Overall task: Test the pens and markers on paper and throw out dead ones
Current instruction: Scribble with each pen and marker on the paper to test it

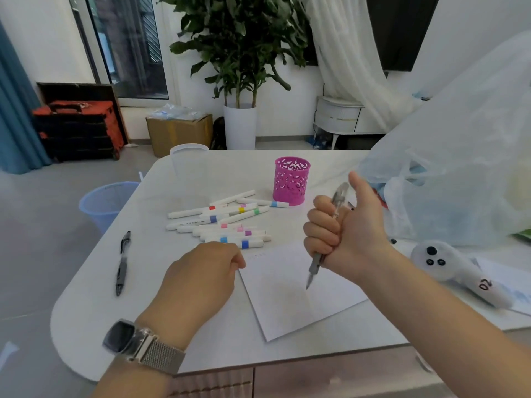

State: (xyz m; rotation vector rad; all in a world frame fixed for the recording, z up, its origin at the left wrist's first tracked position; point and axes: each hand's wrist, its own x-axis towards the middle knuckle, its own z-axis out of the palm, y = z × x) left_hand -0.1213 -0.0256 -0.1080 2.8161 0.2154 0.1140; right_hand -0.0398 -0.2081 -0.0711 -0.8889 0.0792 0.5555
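One view only, from the head. We are gripping a clear pen (327,234) in our right hand (344,225), fingers (319,225) wrapped fist-like round its barrel, thumb up, tip hanging just over the paper (298,294) on the worktop (94,282). It is looking light, stiff and slick, so mid-barrel seems the best hold. Our left hand (204,274) is resting curled at the sheet's left edge; whether it is pinching anything we cannot tell. Marks on the paper are showing too faintly to read.

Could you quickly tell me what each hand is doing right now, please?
Left hand: fingers curled, on the paper's edge.
Right hand: fist grip on a pen.
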